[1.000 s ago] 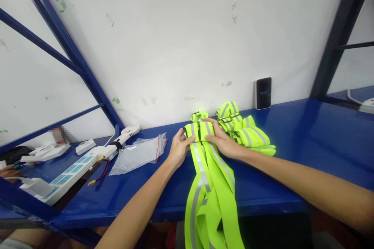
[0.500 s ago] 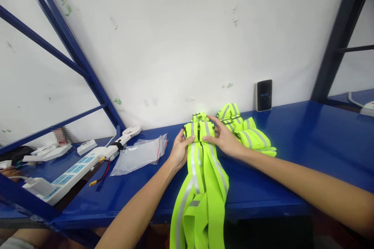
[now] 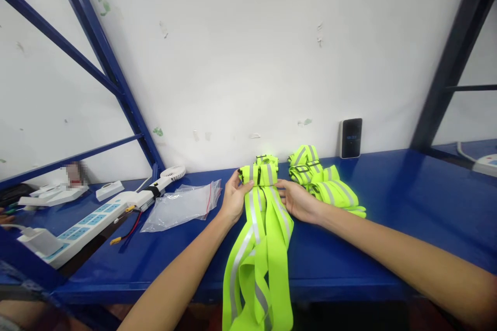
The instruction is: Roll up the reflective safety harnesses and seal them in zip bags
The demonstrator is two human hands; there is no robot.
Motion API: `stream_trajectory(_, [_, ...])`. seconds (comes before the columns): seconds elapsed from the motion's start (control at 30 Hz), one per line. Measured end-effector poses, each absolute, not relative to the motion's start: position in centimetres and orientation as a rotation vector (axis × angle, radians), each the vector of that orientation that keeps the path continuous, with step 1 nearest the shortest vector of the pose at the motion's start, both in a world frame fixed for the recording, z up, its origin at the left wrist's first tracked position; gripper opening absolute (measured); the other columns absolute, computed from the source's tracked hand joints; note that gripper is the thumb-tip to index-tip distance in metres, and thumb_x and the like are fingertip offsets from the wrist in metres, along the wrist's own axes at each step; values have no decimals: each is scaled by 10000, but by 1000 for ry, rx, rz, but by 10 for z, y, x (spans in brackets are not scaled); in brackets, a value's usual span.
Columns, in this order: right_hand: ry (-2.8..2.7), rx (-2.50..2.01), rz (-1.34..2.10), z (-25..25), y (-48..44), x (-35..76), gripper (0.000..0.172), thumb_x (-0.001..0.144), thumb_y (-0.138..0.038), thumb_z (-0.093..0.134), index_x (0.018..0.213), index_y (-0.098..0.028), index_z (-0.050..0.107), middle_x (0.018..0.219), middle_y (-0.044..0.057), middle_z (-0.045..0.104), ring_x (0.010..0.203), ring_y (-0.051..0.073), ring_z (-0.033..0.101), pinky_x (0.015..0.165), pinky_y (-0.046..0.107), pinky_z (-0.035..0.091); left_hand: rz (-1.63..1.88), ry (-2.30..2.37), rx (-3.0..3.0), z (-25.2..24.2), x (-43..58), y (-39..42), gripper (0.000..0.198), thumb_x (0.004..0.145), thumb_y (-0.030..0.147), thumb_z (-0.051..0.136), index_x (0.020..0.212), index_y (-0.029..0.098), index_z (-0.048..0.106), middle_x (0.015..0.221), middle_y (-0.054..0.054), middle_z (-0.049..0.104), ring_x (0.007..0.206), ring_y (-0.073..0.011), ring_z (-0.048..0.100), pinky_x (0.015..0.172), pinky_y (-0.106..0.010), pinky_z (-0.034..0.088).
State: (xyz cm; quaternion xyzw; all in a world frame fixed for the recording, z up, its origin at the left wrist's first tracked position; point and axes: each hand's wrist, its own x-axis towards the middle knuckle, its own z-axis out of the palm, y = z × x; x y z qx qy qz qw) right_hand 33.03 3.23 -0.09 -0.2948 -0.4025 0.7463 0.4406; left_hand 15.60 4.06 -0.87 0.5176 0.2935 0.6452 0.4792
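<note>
A neon yellow reflective vest point(image 3: 252, 207) made of straps with silver stripes lies in front of me, its upper part folded flat on the blue table and its lower straps hanging over the front edge. My left hand point(image 3: 234, 199) grips the folded part from the left, thumb on top. On the other side, my right hand point(image 3: 298, 201) rests with fingers stretched out against the vest's right edge, not wrapped round it. Behind the fold lies another bit of yellow strap point(image 3: 267, 159). More folded reflective vests point(image 3: 334, 192) sit to the right, black buckles showing.
Clear zip bags point(image 3: 180, 207) lie left of the vest. Further left are a white power strip point(image 3: 85, 225), a small white fan point(image 3: 173, 173) and a red-black cable point(image 3: 130, 227). A dark-screened device point(image 3: 351, 138) leans at the wall. Blue shelf posts point(image 3: 132, 108) frame the table point(image 3: 388, 227).
My right hand has slid down and loosened, its thumb coming off the top of the fold. My left hand keeps its grip. The view has shifted slightly.
</note>
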Motion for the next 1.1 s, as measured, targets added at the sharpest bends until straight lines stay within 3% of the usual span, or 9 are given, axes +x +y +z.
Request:
stream_trajectory(0.13, [-1075, -729, 1869, -2, 34, 332, 123, 809, -81, 576, 898, -120, 650, 863, 96, 748, 703, 179, 710, 717, 293, 588, 1597, 697, 1242, -9, 158, 41, 430, 701, 262, 745, 1101, 200, 600, 1134, -74, 660, 995, -218, 651, 892, -341, 500])
stream_trajectory(0.27, [-1099, -703, 1902, -4, 34, 331, 111, 832, -150, 618, 905, -99, 684, 867, 114, 756, 753, 199, 721, 791, 319, 574, 1609, 746, 1344, -7, 160, 39, 443, 727, 280, 730, 1133, 188, 580, 1167, -95, 644, 996, -227, 650, 888, -338, 502])
stream_trajectory(0.6, [-1237, -653, 1681, -7, 30, 330, 348, 663, -312, 800, 941, -123, 710, 906, 103, 762, 887, 278, 711, 924, 448, 503, 1563, 815, 1591, -6, 165, 35, 423, 764, 286, 710, 1148, 186, 563, 1179, -85, 622, 1067, -223, 598, 920, -302, 465])
stream_trajectory(0.8, [-1309, -638, 1545, -12, 31, 332, 387, 662, -328, 794, 993, -153, 695, 985, 95, 747, 914, 284, 698, 913, 457, 502, 1486, 768, 1585, -8, 164, 32, 390, 775, 295, 701, 1110, 216, 519, 1080, -44, 595, 941, -175, 617, 825, -255, 491])
stream_trajectory(0.9, [-1314, -683, 1483, -10, 29, 331, 420, 671, -309, 785, 1043, -166, 653, 1002, 90, 739, 936, 284, 690, 912, 466, 505, 1421, 755, 1580, -12, 165, 31, 426, 805, 325, 667, 1161, 254, 445, 1028, -22, 576, 776, -130, 607, 699, -225, 497])
stream_trajectory(1.0, [-1319, -728, 1410, -7, 27, 330, 454, 706, -275, 759, 1121, -210, 586, 1084, 70, 712, 1050, 272, 649, 956, 458, 482, 1390, 752, 1603, -14, 165, 31, 436, 843, 358, 614, 1204, 280, 381, 961, -2, 547, 637, -95, 540, 581, -204, 457])
stream_trajectory(1.1, [-1275, -679, 1470, -4, 26, 330, 478, 750, -247, 709, 1195, -261, 534, 1164, 37, 678, 1141, 248, 600, 1001, 434, 452, 1470, 811, 1681, -13, 164, 31, 391, 858, 354, 597, 1186, 270, 401, 948, 8, 508, 651, -86, 487, 589, -191, 423])
